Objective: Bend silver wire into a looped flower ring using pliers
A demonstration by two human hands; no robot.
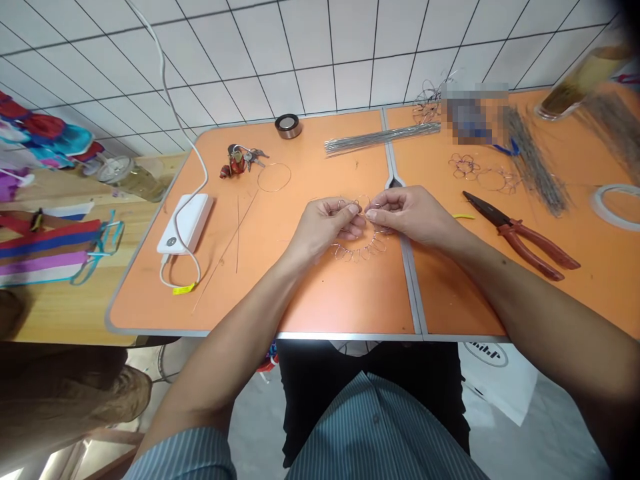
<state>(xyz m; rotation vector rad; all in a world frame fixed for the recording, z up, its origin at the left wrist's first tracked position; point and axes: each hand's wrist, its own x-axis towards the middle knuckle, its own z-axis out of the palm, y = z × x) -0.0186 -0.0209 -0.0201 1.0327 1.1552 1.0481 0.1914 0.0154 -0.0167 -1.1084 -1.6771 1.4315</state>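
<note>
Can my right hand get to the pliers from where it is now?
Probably yes: the pliers lie to its right on the table, with nothing on top of them. But your right hand seems to be pinching the looped wire ring, so it would likely have to let go first.

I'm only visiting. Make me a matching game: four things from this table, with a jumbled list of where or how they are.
1. looped wire ring
2. pliers
3. box-shaped device
4. tape roll

A. white, with a cable attached
B. near the tiled wall
C. held by the left hand and right hand
D. red-handled

Pairs: 1-C, 2-D, 3-A, 4-B
</note>
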